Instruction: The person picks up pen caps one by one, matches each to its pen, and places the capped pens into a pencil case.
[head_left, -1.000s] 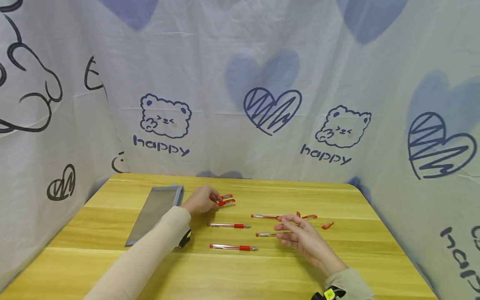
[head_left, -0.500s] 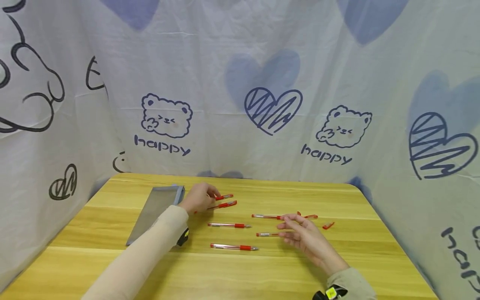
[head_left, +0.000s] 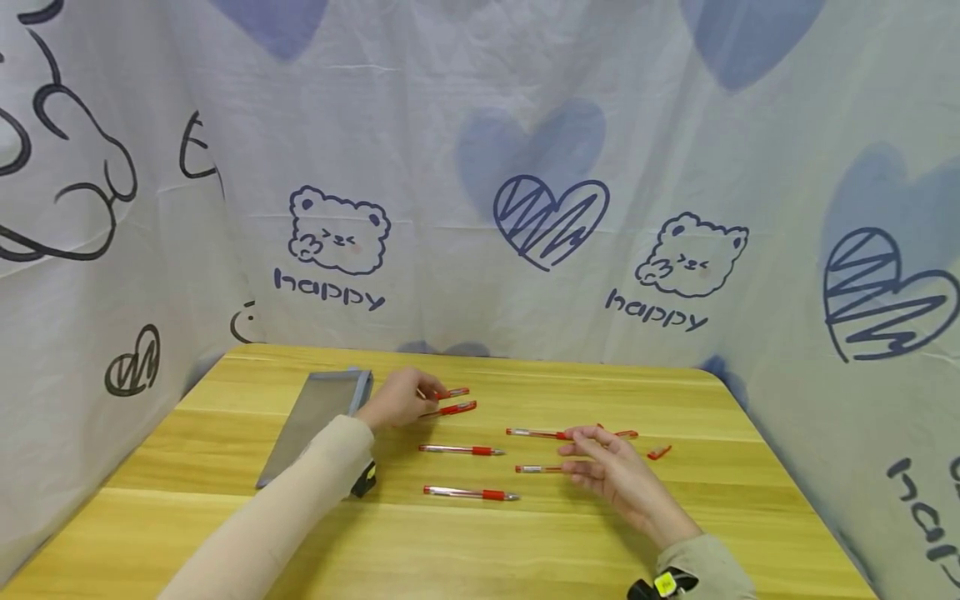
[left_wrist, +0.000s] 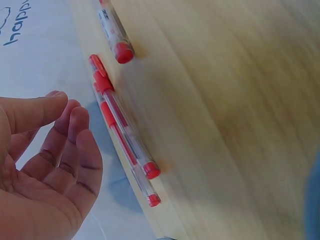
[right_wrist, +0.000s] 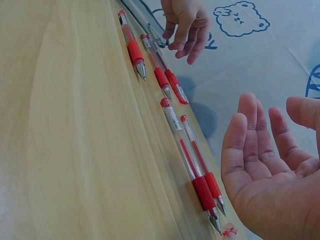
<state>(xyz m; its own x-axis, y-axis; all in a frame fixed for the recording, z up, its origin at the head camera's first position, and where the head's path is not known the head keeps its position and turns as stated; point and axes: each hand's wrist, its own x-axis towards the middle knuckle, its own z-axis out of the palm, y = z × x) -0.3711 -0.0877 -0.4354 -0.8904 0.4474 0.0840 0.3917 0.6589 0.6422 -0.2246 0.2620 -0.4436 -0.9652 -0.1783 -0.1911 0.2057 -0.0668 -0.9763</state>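
My left hand [head_left: 397, 400] is at the back left, just above the tail ends of two capped red gel pens [head_left: 459, 407]. In the left wrist view its fingers [left_wrist: 89, 155] are loosely bent with nothing between them, beside the pens [left_wrist: 120, 117]. My right hand [head_left: 618, 475] hovers, palm sideways and fingers relaxed, over two uncapped red pens [head_left: 534, 433]; it hides their tip ends in the head view. Seen from the right wrist, that hand [right_wrist: 275, 165] holds nothing. Two more uncapped red pens [head_left: 469, 493] lie in the middle, tips pointing right.
A flat grey pouch [head_left: 307, 429] with a blue-grey edge lies at the left, partly behind my left sleeve. Loose red caps [head_left: 659, 452] lie right of my right hand. Printed white cloth [head_left: 442, 275] hangs around the wooden table [head_left: 465, 554].
My left hand has drawn back slightly leftward from the nearer capped pen, and more of that pen shows. My right hand stays nearly still; the head view has shifted a little.
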